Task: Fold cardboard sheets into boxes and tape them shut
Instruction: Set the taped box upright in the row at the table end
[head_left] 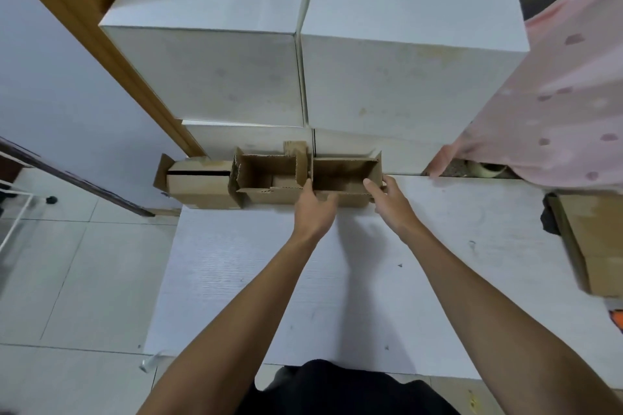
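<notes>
Three small brown cardboard boxes stand in a row at the far edge of a white sheet (337, 280) on the floor. The right box (344, 175) is open on top; my left hand (315, 205) grips its near left corner and my right hand (387, 199) grips its right end, thumb over the rim. The middle box (266, 175) is also open, with flaps standing up. The left box (199, 185) lies closed, with a dark slit along its top.
Two large white boxes (215, 54) (411, 57) are stacked on flatter white ones right behind the row. A pink spotted cloth (556, 104) hangs at right over a tape roll (488, 169). Brown cardboard (596, 246) lies at far right. A wooden door frame (84, 20) runs at left.
</notes>
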